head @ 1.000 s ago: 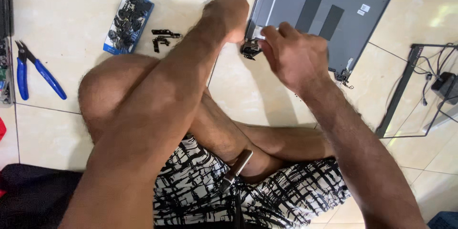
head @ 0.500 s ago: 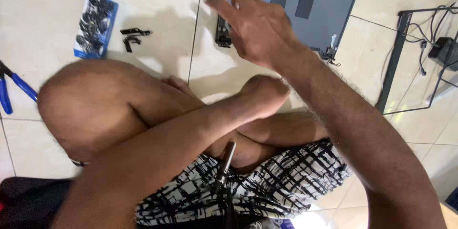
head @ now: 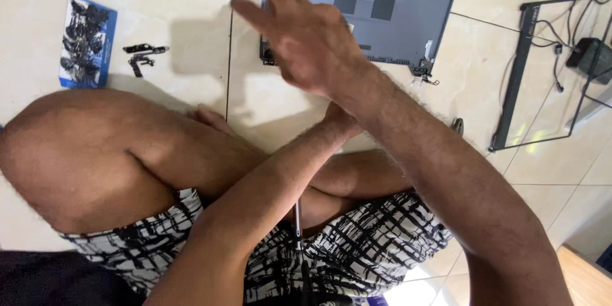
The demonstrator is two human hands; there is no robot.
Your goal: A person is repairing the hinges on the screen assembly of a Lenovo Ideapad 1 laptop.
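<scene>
Right hand (head: 306, 48): I see it spread open, fingers apart, raised over the near left corner of the grey flat laptop lid panel (head: 382, 6), gripping nothing.
Left hand (head: 341, 118): mostly hidden beneath my right forearm; I cannot tell its grip.
Panel: flat on the cream tiled floor (head: 178, 0).
Left: small black metal hinges (head: 143, 54), blue card of black parts (head: 86, 41).

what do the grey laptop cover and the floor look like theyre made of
Laptop cover: likely plastic or thin painted metal, matte blue-grey; its flat even surface barely reflects, so the look leaves it open. Floor: glazed ceramic or stone-look tile, cream and glossy, with straight dark grout lines and soft reflections. The right hand hovers over the cover.
</scene>
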